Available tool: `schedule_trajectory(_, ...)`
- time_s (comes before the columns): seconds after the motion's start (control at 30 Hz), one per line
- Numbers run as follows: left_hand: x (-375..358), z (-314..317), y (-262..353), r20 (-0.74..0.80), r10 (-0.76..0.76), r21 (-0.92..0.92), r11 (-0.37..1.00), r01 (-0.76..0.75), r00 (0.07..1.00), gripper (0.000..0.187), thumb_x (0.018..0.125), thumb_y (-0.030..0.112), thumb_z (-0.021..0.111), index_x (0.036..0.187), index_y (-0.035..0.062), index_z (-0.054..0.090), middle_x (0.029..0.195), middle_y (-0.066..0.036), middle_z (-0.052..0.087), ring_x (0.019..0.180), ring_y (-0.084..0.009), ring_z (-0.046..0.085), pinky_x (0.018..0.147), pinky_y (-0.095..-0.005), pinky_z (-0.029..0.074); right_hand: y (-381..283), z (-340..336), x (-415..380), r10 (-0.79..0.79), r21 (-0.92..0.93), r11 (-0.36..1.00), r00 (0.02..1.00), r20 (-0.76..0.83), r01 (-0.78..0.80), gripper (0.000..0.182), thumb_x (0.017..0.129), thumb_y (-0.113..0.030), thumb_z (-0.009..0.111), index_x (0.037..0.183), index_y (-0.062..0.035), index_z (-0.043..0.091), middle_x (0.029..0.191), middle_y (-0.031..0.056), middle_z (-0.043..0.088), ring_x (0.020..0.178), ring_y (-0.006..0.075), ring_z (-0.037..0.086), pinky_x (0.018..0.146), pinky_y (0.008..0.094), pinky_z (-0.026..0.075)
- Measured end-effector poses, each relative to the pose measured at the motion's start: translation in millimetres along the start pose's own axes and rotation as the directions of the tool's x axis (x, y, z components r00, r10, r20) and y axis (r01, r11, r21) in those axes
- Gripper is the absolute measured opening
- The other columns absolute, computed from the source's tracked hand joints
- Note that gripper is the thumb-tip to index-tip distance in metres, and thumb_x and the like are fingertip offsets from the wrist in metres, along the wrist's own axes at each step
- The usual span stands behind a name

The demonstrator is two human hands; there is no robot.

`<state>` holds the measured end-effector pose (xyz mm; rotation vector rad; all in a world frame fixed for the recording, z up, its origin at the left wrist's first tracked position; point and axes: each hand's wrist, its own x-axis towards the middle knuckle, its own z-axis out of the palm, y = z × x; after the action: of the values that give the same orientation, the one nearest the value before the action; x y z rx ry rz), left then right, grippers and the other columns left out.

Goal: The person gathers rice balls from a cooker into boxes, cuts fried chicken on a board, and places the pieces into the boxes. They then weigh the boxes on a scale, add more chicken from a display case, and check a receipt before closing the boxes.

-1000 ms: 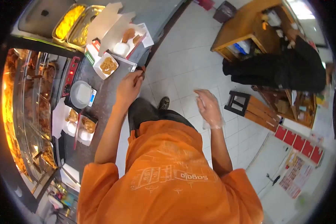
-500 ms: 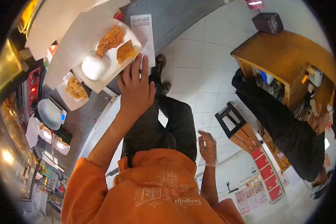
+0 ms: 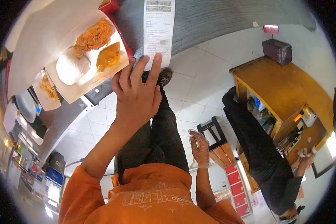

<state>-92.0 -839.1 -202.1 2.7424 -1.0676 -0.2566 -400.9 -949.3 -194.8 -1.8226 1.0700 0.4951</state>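
My bare left hand (image 3: 138, 87) lies palm down at the counter edge, fingers spread. Its index fingertip rests on the lower end of a printed paper receipt (image 3: 159, 33); the other fingers are by the corner of an open paper food box (image 3: 84, 89), white inside and red outside. In that box are a piece of fried chicken (image 3: 93, 37), a white wrapped mound (image 3: 71, 69) and a clear sachet of orange-brown sauce (image 3: 108, 56). Away from the counter, my right hand (image 3: 200, 149) hangs in a clear plastic glove, fingers loosely bent and apart, holding nothing.
A smaller paper tray with crumbed food (image 3: 47, 89) sits left of the box on the dark counter (image 3: 209, 26). A person in black (image 3: 261, 149) stands by a wooden desk (image 3: 287, 82) at right. Near my right hand is a wooden stool (image 3: 220, 153).
My view has shifted, and the box sits further left and the receipt further right in it. The fingers of my left hand have spread onto the receipt. My right hand stays hanging.
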Motion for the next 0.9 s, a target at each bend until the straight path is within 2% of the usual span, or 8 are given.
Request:
schedule_trajectory(0.07,0.3,-2.1,0.4,0.057,0.025,-0.006,1.000,-0.024,0.998,0.078,0.085,0.023,0.067,0.158,0.0161,0.040,0.148,-0.014,0.038,0.138,-0.0376,0.029,0.113,-0.0569,0.022,10.7,-2.1,3.7,-0.026,0.048,0.998,1.000,-0.010,0.027,0.024,0.097,-0.006,0.064,0.120,-0.0067,0.071,0.116,0.0147,0.073,0.102,0.0301,0.071,0.088,0.0394,0.056)
schedule_trajectory(0.2,-0.2,2.3,1.1,0.040,0.041,0.043,0.998,-0.043,0.998,0.078,0.086,0.023,0.066,0.158,0.0129,0.038,0.148,-0.014,0.038,0.139,-0.0375,0.029,0.113,-0.0567,0.022,14.2,-10.7,11.5,-0.049,0.014,0.999,0.998,0.029,0.049,0.024,0.098,-0.007,0.063,0.121,-0.0055,0.069,0.119,0.0150,0.072,0.103,0.0298,0.072,0.088,0.0384,0.056)
schedule_trajectory(0.37,-0.2,0.0,3.1,0.013,0.006,-0.037,0.999,-0.005,1.000,0.084,0.082,0.019,0.066,0.158,0.0041,0.033,0.145,-0.015,0.041,0.138,-0.0387,0.033,0.112,-0.0586,0.024,13.6,-14.6,19.0,-0.074,0.014,0.997,0.995,0.059,0.074,0.024,0.099,-0.009,0.062,0.122,-0.0049,0.069,0.119,0.0148,0.072,0.104,0.0298,0.072,0.089,0.0389,0.056)
schedule_trajectory(0.5,3.2,-4.1,9.0,0.016,-0.007,-0.032,0.999,0.008,1.000,0.087,0.079,0.018,0.066,0.158,0.0035,0.033,0.144,-0.016,0.042,0.137,-0.0392,0.036,0.112,-0.0596,0.025,17.4,-11.9,18.9,-0.086,0.025,0.996,0.993,0.081,0.085,0.024,0.100,-0.010,0.061,0.123,-0.0045,0.069,0.120,0.0153,0.072,0.105,0.0296,0.071,0.091,0.0393,0.055)
schedule_trajectory(0.57,5.7,-4.6,14.0,0.003,-0.067,-0.022,0.998,0.067,0.998,0.088,0.077,0.025,0.066,0.158,0.0062,0.037,0.142,-0.011,0.045,0.134,-0.0334,0.040,0.109,-0.0607,0.030,12.0,-11.4,19.5,-0.056,0.019,0.998,0.994,0.092,0.055,0.025,0.100,-0.009,0.061,0.123,-0.0042,0.069,0.120,0.0158,0.072,0.105,0.0300,0.071,0.091,0.0390,0.055)
schedule_trajectory(0.63,9.9,-4.9,18.9,-0.005,-0.091,-0.017,0.996,0.091,0.996,0.088,0.077,0.025,0.067,0.157,0.0056,0.037,0.141,-0.011,0.045,0.133,-0.0336,0.041,0.108,-0.0618,0.031,11.3,-10.7,19.7,-0.022,0.012,1.000,0.994,0.105,0.021,0.025,0.100,-0.009,0.061,0.123,-0.0039,0.069,0.119,0.0163,0.072,0.105,0.0303,0.071,0.091,0.0387,0.055)
schedule_trajectory(0.7,13.4,-5.0,23.6,-0.013,-0.114,-0.012,0.993,0.114,0.993,0.088,0.076,0.025,0.067,0.157,0.0051,0.038,0.140,-0.011,0.045,0.131,-0.0337,0.041,0.107,-0.0628,0.032,15.9,-8.2,20.9,-0.080,0.015,0.997,0.993,0.086,0.079,0.027,0.099,-0.008,0.062,0.125,-0.0052,0.069,0.118,0.0160,0.072,0.102,0.0301,0.071,0.090,0.0381,0.055)
schedule_trajectory(0.9,23.1,-6.0,34.3,-0.050,-0.164,0.043,0.985,0.166,0.985,0.085,0.078,0.025,0.067,0.156,0.0045,0.039,0.134,-0.011,0.046,0.127,-0.0329,0.044,0.103,-0.0629,0.036,17.9,-9.1,22.6,-0.080,0.000,0.997,0.992,0.094,0.080,0.024,0.099,-0.008,0.062,0.123,-0.0066,0.069,0.117,0.0158,0.072,0.098,0.0298,0.072,0.087,0.0392,0.056)
